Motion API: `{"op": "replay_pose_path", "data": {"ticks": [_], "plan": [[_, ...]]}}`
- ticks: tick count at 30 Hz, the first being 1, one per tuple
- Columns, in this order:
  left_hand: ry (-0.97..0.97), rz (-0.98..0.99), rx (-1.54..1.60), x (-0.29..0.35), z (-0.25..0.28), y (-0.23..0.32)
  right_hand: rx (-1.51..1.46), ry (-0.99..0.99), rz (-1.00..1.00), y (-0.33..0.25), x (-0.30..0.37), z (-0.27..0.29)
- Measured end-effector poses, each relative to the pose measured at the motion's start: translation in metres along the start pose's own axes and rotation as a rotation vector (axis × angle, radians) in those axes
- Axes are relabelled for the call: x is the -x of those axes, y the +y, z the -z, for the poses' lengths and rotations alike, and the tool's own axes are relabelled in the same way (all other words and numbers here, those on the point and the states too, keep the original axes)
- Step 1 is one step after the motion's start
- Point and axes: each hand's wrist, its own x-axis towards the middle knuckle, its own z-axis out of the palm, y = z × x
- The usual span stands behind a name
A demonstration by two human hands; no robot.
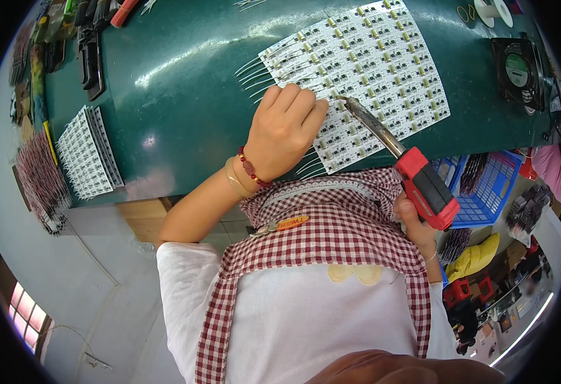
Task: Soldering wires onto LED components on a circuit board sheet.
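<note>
A large panel of white circuit boards [389, 70] lies on the green table, with rows of small black and yellowish parts. Thin white wires [253, 75] stick out from its left edge. My left hand [287, 125] rests over that edge, back of the hand up and fingers curled closed; what they pinch is hidden beneath them. In my right hand [415, 224], low at the right, is the red and black handle of a soldering iron [426, 187]. Its metal shaft slants up to the left, and the dark tip meets the panel just right of my left fingers.
Several stacked board panels [89, 153] lie at the table's left edge, beside bundled red-and-white wires [39, 179]. Dark tools [91, 61] lie at the back left. A black fan [517, 73] and white spool [493, 11] occupy the right. Blue crates [485, 192] stand below the table's right edge.
</note>
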Motion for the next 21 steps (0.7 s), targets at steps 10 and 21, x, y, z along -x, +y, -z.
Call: {"op": "replay_pose_path", "data": {"ticks": [10,21], "plan": [[-0.004,-0.009,-0.017,-0.0003,0.0054,0.0039,-0.024,0.088,-0.148,0.0004,0.0071,-0.0005],[-0.037,-0.005,0.027,-0.0004,0.0041,0.0039,0.102,0.053,-0.117,-0.001,0.0073,0.002]]}}
